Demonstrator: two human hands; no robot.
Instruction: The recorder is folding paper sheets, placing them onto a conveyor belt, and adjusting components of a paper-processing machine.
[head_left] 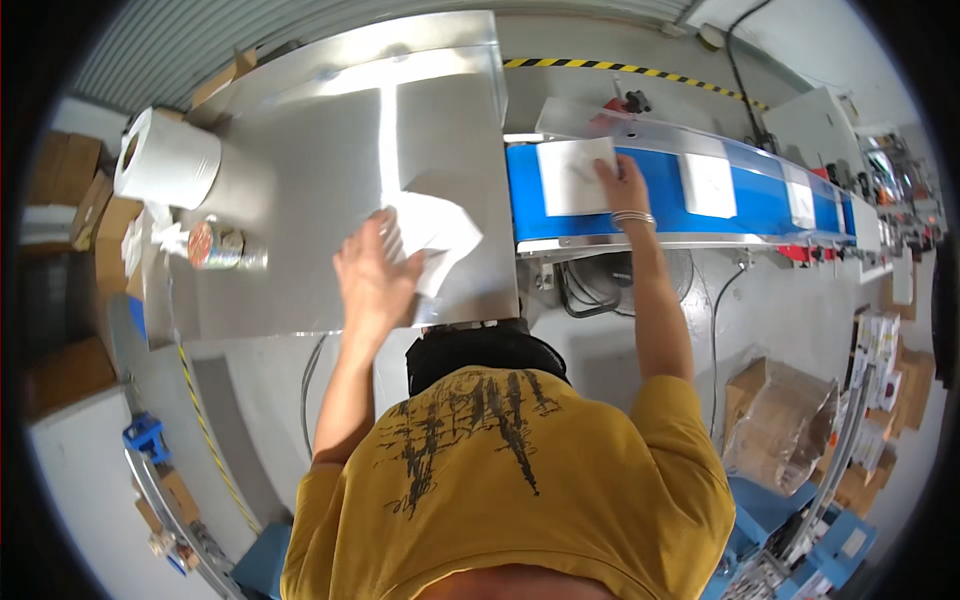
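Note:
On the steel table, my left hand (374,270) has its thumb and fingers at the left edge of a creased white sheet (437,238), which looks like a wipe or tissue. The sheet lies partly folded, with one corner pointing right. My right hand (627,188), with bracelets at the wrist, reaches over the blue conveyor belt (660,190). Its thumb and fingers grip the right edge of a flat white packet (572,180) at the near end of the belt. Farther along lie two more white packets, one mid-belt (708,186) and another near the far end (799,197).
A large white paper roll (168,158) and a clear labelled container (216,245) stand at the table's left. Clear guards (640,128) and metal rails edge the belt. A black seat (485,358) is against me. Boxes and a plastic-wrapped carton (780,425) sit lower right.

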